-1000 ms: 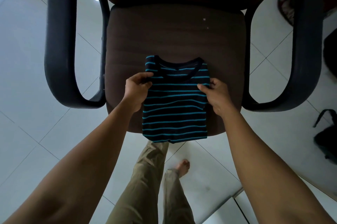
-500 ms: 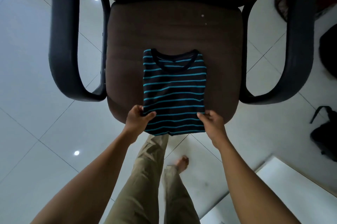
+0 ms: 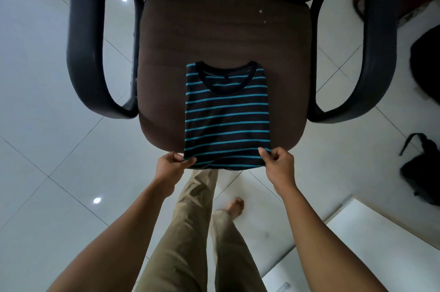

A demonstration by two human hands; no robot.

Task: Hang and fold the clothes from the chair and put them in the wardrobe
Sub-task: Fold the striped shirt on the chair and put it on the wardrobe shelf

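Striped tee (image 3: 227, 115), rect. fold

Glossy white floor tiles (image 3: 35, 101) mirror ceiling lights left of the left hand (image 3: 172, 164); a black backpack (image 3: 421, 172) lies right of the right hand (image 3: 278, 163).

**Soft cloth, matt chair, glossy tiles**

A folded striped shirt (image 3: 227, 115) of smooth knit cloth is lying on the chair seat (image 3: 223, 37), which is showing matt brown fabric with faint creases. The chair's armrests (image 3: 81, 53) are giving off a dull sheen, like smooth black plastic. Beneath the chair, pale floor tiles (image 3: 47, 101) are gleaming glossy, reflecting lamp spots. In front of the chair, khaki trousers (image 3: 185, 244) are hanging in creased matt cloth.
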